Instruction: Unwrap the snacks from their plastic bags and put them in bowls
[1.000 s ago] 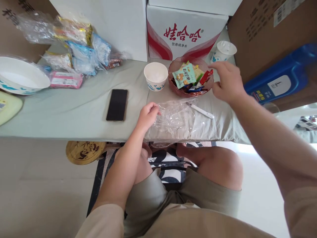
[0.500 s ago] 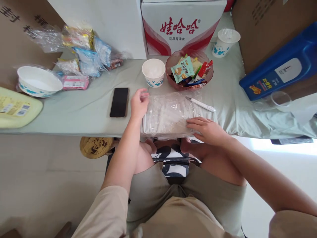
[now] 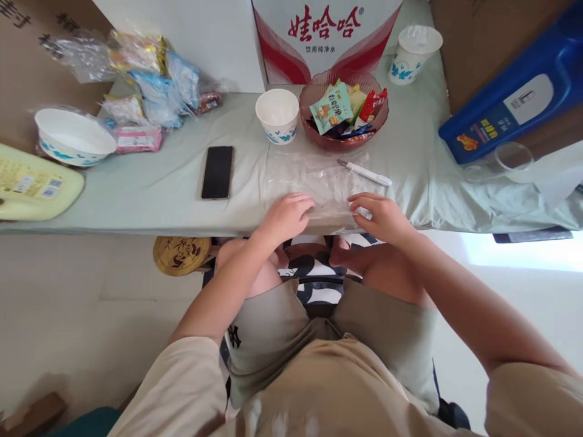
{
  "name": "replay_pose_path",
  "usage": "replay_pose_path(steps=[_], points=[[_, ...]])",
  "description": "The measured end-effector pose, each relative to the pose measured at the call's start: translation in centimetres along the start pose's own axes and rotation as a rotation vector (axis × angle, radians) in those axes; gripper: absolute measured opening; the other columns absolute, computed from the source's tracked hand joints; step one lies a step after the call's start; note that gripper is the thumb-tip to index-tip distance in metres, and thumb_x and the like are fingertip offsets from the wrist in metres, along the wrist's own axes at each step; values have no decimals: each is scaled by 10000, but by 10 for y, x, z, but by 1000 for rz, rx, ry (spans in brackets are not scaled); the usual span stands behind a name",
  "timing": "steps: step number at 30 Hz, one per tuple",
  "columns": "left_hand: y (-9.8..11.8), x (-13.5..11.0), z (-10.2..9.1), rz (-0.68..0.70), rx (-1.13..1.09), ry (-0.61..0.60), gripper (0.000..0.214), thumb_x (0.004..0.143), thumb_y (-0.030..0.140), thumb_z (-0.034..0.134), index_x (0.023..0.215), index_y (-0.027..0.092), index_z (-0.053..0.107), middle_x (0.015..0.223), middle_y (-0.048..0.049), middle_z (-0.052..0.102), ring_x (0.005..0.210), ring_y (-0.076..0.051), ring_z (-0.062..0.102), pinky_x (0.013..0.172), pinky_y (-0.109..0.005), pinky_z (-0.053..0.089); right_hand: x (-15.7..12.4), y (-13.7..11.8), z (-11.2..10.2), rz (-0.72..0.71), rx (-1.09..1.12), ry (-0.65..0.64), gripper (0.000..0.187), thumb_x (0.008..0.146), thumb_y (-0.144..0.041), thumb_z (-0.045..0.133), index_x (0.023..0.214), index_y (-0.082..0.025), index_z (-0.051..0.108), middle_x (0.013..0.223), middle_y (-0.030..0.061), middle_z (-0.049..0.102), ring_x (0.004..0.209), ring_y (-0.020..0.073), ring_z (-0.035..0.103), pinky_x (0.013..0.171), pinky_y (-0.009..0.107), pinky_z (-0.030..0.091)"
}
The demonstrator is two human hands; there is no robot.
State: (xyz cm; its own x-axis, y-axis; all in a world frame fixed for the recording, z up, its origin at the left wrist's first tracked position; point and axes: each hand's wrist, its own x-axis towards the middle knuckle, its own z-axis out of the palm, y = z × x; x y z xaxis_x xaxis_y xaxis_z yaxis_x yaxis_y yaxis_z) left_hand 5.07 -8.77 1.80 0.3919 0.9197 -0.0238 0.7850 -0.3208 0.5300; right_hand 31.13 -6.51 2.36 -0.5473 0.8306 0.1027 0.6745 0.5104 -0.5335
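A clear plastic bag (image 3: 303, 173), flat and wrinkled, lies before me near the table's front edge. My left hand (image 3: 290, 213) is closed at its near left part, with the fingers curled down onto the film. At the near right part, my right hand (image 3: 380, 215) has its thumb and fingers bent around a crumpled bit of the same film. A white craft knife (image 3: 368, 174) rests on the bag's right side, its dark tip toward the upper left. Just beyond the bag stand a paper cup (image 3: 277, 118) and a pink glass bowl (image 3: 334, 142) of wrapped snacks.
A black phone (image 3: 217, 172) lies left of the bag. Snack packets (image 3: 159, 91), a stack of paper bowls (image 3: 75, 138) and a yellow bottle (image 3: 39, 185) are farther left. At right are another cup (image 3: 412, 54), a blue bottle (image 3: 514, 91) and a clear plastic cup (image 3: 512, 162).
My left hand has moved right and nearer, from the bag's left edge to its near part. My right hand has bent its fingers around the film. The view has tilted down slightly.
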Motion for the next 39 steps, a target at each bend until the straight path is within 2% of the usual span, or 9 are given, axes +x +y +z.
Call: replay_pose_path(steps=[3, 6, 10, 14, 19, 28, 31, 34, 39], points=[[-12, -7, -11, -34, -113, 44, 480, 842, 69, 468, 1222, 246, 701, 1325, -41, 698, 1214, -205, 651, 1085, -373, 485, -9, 0, 0, -9, 28, 48, 173, 834, -232, 513, 895, -234, 675, 1054, 87, 758, 984, 281, 704, 876, 453, 545], [-19, -13, -16, -79, -169, 53, 420, 850, 94, 462, 1144, 230, 730, 1237, -47, 739, 1058, -198, 699, 978, -349, 522, -19, 1, 1, 89, 36, 101, 163, 832, -241, 506, 898, -248, 654, 928, 60, 757, 869, 267, 705, 808, 433, 545], [-22, -13, -15, -143, -170, 66, 371, 838, 105, 454, 1037, 215, 747, 1042, -45, 776, 895, -180, 698, 860, -314, 518, -26, 6, 3, 174, 128, 213, 106, 817, -243, 508, 875, -259, 596, 926, 45, 764, 868, 249, 706, 781, 399, 539], [-23, -11, -18, -247, -266, 60, 258, 845, 195, 504, 971, 205, 729, 890, -33, 767, 757, -160, 664, 736, -283, 492, -23, 17, 8, 291, 204, 231, 160, 885, -328, 510, 982, -255, 615, 796, 33, 756, 676, 213, 665, 686, 370, 527], [-32, -3, -25, -284, -363, 58, 277, 886, 364, 521, 778, 189, 707, 834, -53, 753, 863, -193, 681, 811, -306, 508, -16, 29, 19, 362, 290, 193, 218, 940, -391, 488, 837, -243, 611, 686, 36, 717, 686, 216, 685, 691, 370, 537], [-57, 1, -16, -366, -676, 235, 196, 850, 368, 619, 782, 185, 627, 725, -35, 729, 784, -181, 732, 817, -320, 565, -10, 42, 28, 376, 598, 335, 382, 955, -621, 507, 868, -257, 585, 555, -21, 621, 417, 130, 537, 456, 274, 445], [-59, 3, -14, -383, -704, 309, 197, 866, 351, 620, 762, 184, 609, 710, -27, 711, 642, -134, 684, 625, -242, 540, -12, 43, 27, 358, 655, 392, 373, 950, -632, 512, 989, -273, 607, 587, -23, 642, 401, 125, 516, 429, 274, 422], [-60, 3, -14, -373, -695, 389, 190, 876, 314, 616, 740, 183, 599, 693, -11, 693, 473, -71, 551, 448, -181, 413, -15, 43, 26, 294, 743, 355, 362, 895, -568, 632, 1127, -293, 587, 668, -23, 686, 503, 148, 606, 501, 292, 493], [-59, 3, -9, -370, -711, 387, 161, 890, 292, 609, 767, 189, 604, 623, 19, 654, 365, -39, 423, 375, -172, 333, -17, 45, 28, 323, 733, 309, 285, 844, -382, 706, 1090, -282, 604, 773, -16, 719, 542, 134, 620, 536, 295, 529]])
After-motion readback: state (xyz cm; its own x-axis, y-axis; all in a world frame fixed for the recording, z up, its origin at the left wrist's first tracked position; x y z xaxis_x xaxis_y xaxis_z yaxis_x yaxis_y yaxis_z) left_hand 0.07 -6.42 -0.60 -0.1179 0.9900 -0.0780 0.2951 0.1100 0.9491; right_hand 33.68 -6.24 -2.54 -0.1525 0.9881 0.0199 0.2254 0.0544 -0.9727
